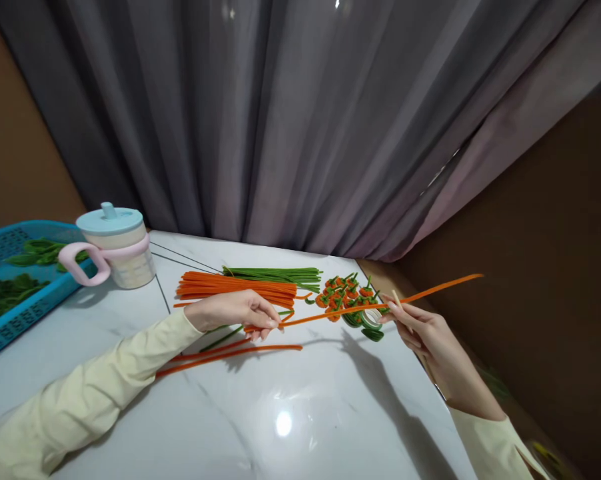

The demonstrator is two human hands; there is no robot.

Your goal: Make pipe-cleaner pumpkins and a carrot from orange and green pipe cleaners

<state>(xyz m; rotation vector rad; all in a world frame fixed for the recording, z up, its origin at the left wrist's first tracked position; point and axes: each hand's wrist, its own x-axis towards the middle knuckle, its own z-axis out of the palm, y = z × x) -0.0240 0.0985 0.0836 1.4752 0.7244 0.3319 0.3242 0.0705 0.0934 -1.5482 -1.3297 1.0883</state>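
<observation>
Stretched between my hands is an orange pipe cleaner (330, 314), its free end pointing up to the right. My left hand (250, 313) is closed in a pinch on its near end. My right hand (423, 327) pinches it farther along and also has a thin pale stick (397, 301) between its fingers. Behind my left hand lies a bundle of orange pipe cleaners (235, 287), with green pipe cleaners (275, 274) beyond it. A cluster of small orange and green twisted pieces (348, 291) sits near my right hand. Loose orange pipe cleaners (230, 355) lie under my left forearm.
On the left stand a cup with a blue lid (123, 250) and pink handle, and a blue basket (30, 310) holding green leafy pieces. A white roll (372, 318) and coiled green pieces (372, 334) lie near the table's right edge. Grey curtains (290, 120) hang behind the white table (300, 413).
</observation>
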